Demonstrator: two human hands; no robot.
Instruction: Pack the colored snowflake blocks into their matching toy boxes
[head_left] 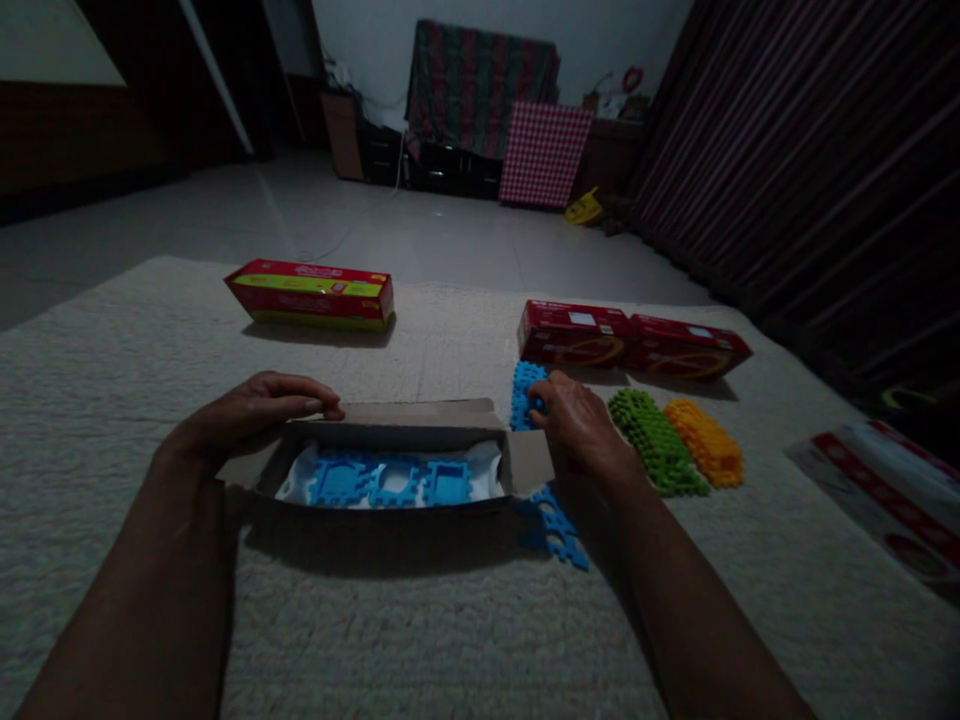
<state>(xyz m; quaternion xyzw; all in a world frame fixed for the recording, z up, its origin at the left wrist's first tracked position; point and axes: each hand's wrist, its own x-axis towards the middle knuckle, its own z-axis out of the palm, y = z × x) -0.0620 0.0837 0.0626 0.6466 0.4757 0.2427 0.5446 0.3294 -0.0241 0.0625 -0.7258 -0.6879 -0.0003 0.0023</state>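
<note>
An open cardboard box (397,440) lies in front of me, lined with white paper. Three blue interlocking tiles (448,483) with toothed edges lie side by side inside it. At the box's far left corner, my left hand (262,410) grips the edge with bent fingers. My right hand (581,425) is just beyond the box's right end, its fingers closed on a blue tile of a blue row (529,385); the fingertips are partly hidden. More loose blue tiles (559,530) lie on the mat below that wrist.
Stacks of green tiles (652,440) and orange tiles (703,442) lie to the right. Two dark red boxes (574,335) stand behind them, and a red-and-yellow box (315,295) stands back left. A printed carton (892,490) is at far right. Everything rests on a beige mat (375,640).
</note>
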